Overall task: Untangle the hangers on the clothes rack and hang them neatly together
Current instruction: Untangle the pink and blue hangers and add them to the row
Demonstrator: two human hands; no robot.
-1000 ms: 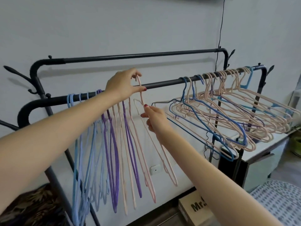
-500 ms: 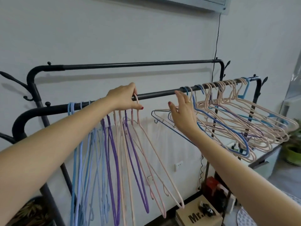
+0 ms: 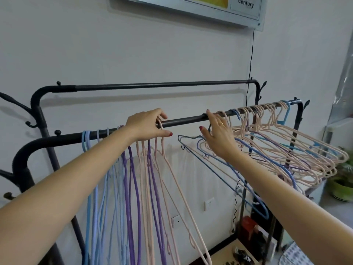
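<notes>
A black clothes rack has a front rail [image 3: 187, 119] and a higher back rail [image 3: 152, 85]. On the left of the front rail, several blue, purple and pink hangers [image 3: 133, 188] hang straight down, side by side. My left hand [image 3: 147, 126] rests on the rail with its fingers around the hook of the rightmost pink hanger [image 3: 172, 173]. On the right, a tangled bunch of pink, blue and purple hangers [image 3: 286, 150] leans sideways. My right hand [image 3: 217, 134] reaches into the left end of that bunch, fingers spread at the hooks; whether it grips one is unclear.
A wall unit [image 3: 191, 6] is mounted above, with a black cable [image 3: 251, 60] running down behind the rack. A cardboard box [image 3: 235, 253] and red item [image 3: 248, 226] sit on the floor below. A potted plant [image 3: 342, 180] stands at the right.
My right hand let go of the pink hanger's body and moved up and right to the tangled bunch. The pink hanger now hangs on the rail at my left hand. The view tilted upward.
</notes>
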